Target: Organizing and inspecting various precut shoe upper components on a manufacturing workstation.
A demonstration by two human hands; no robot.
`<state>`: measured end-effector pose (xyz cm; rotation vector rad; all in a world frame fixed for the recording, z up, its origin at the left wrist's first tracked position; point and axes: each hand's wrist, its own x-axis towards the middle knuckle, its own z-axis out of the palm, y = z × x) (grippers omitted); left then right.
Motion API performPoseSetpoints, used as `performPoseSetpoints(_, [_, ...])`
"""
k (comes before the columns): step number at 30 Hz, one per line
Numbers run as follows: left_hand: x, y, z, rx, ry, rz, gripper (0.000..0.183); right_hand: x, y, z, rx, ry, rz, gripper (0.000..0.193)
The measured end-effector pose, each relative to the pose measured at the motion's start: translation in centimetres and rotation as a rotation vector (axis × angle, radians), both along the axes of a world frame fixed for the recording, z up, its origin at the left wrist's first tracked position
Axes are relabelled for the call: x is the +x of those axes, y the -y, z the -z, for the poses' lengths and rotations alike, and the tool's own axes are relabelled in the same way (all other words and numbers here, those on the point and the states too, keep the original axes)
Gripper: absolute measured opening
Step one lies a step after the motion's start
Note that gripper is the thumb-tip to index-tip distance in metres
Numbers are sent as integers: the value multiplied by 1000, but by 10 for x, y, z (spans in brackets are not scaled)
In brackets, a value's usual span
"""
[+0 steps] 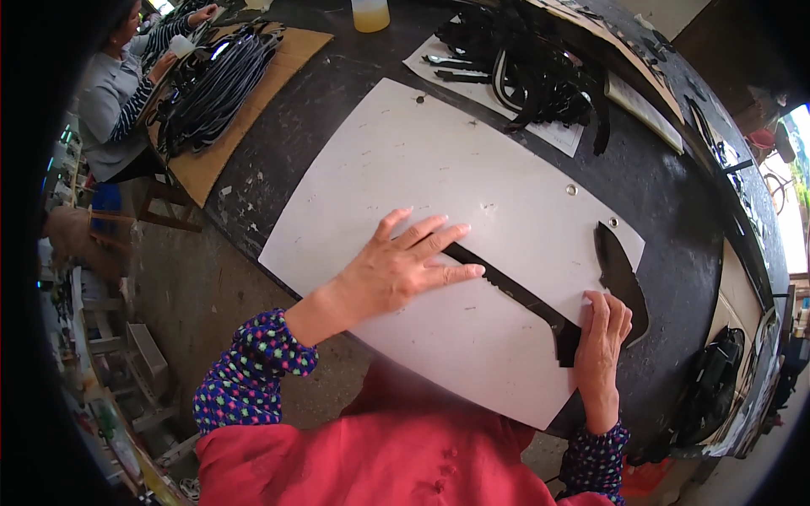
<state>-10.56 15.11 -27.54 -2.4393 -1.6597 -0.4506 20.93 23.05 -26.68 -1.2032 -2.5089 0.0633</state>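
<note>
A large white sheet, with two metal eyelets along its right side, lies at an angle on the dark table. Across it runs a long flat black strip with a broader right end. My left hand rests on the sheet, fingers spread, its fingertips at the strip's upper left end. At the sheet's right edge is my right hand, fingers bent and pressed together beside the strip's broad end; what they grip is hidden. Just above that hand, a curved black piece overlaps the sheet's edge.
Tangled black strips lie on white paper at the back. A cup of yellow liquid stands at the far edge. At the far left, another person handles items by a bundle of dark strips on cardboard. A black bundle lies at right.
</note>
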Motion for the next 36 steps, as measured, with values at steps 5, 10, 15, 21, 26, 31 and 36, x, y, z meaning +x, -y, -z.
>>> performPoseSetpoints(5, [-4,5,17,7,112,9,44,-18,-1,-31,-47,143,-30,40])
performPoseSetpoints(10, [-4,5,18,-26,114,20,43,-82,-22,-44,80,-105,-128,40])
performPoseSetpoints(15, [-5,7,8,-15,169,4,47,-119,-25,3,54,90,-226,44])
performPoseSetpoints(21, [-8,2,11,18,247,66,39,-114,-37,18,-9,-110,-85,45])
performPoseSetpoints(26, [-25,6,29,-90,684,50,35,-66,-54,10,-343,-752,-48,29])
performPoseSetpoints(31, [46,26,12,86,701,63,44,78,-48,27,135,34,318,55])
performPoseSetpoints(36, [176,33,-6,-140,879,180,85,41,-10,-34,83,-111,282,46])
